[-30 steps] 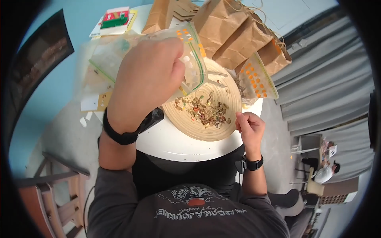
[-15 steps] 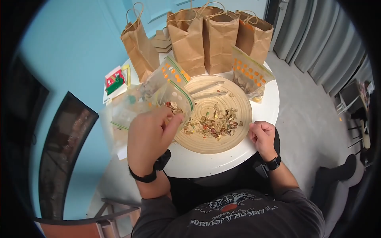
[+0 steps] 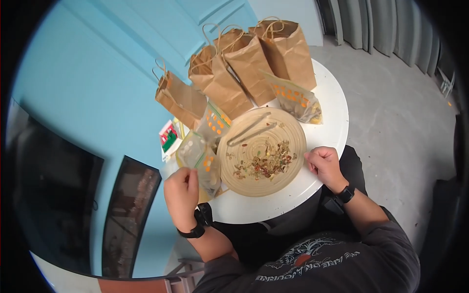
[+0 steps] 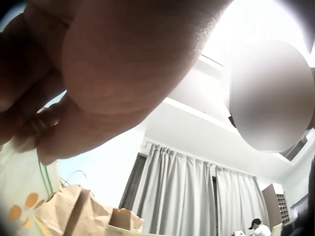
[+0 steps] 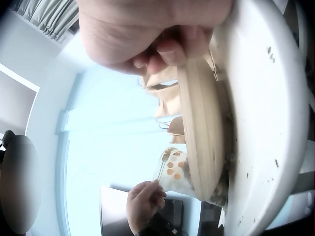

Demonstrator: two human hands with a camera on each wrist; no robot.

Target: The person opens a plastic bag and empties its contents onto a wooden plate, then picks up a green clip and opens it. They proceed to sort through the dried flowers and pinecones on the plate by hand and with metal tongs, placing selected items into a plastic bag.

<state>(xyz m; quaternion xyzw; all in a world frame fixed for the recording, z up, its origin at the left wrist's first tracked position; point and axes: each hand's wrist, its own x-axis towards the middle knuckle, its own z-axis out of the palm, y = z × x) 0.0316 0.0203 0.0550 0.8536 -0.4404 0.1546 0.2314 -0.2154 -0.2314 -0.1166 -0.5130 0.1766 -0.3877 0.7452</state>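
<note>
My left hand (image 3: 181, 198) pinches the top edge of a clear zip bag (image 3: 207, 166) with orange dots and a green seal, standing left of the plate. Dark dried bits show in its lower part. The right wrist view also shows this left hand (image 5: 143, 201) at the bag's edge. Across the plate, my right hand (image 3: 324, 167), fingers curled, grips the rim of the round wooden plate (image 3: 234, 124). Dried, chopped mixed bits (image 3: 266, 163) lie scattered over the plate's near half. A pair of tongs (image 3: 250, 131) rests on its far half.
Several brown paper bags (image 3: 273, 53) with twisted handles stand along the back of the white round table (image 3: 337, 112). A filled zip bag (image 3: 298, 102) stands at the back right, another dotted bag (image 3: 216, 122) behind the plate's left. A red and green box (image 3: 169, 137) lies far left.
My left hand has come down and left from over the plate, and the bag it holds now stands beside the plate. The right hand stays at the rim. The head view has turned.
</note>
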